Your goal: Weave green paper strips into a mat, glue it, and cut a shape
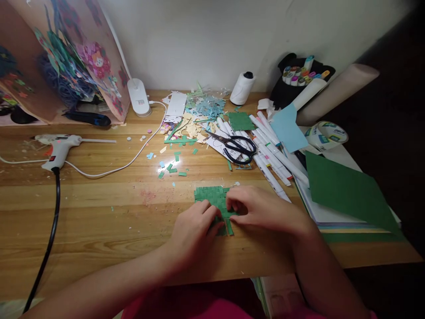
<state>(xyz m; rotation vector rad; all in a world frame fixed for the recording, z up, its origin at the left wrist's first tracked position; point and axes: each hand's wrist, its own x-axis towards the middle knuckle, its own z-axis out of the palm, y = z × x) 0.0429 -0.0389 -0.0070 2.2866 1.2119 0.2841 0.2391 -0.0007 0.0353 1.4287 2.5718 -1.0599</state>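
A small woven mat of green paper strips (212, 195) lies flat on the wooden desk in front of me. My left hand (195, 226) rests over its lower left part, fingers curled, with thumb and forefinger close together at the lower strips. From the right, my right hand (255, 206) bends its fingers onto the mat's right edge, thumb and fingertips around the strips there. One loose strip end (229, 227) sticks out below, between the two hands. My fingers cover much of the mat's lower and right parts.
Black-handled scissors (239, 146) lie on several white markers (272, 159). Green and pale paper scraps (191, 126) litter the back. A glue gun (61, 148) with its cord sits left. Green paper sheets (348, 195) and a tape roll (327, 135) are right.
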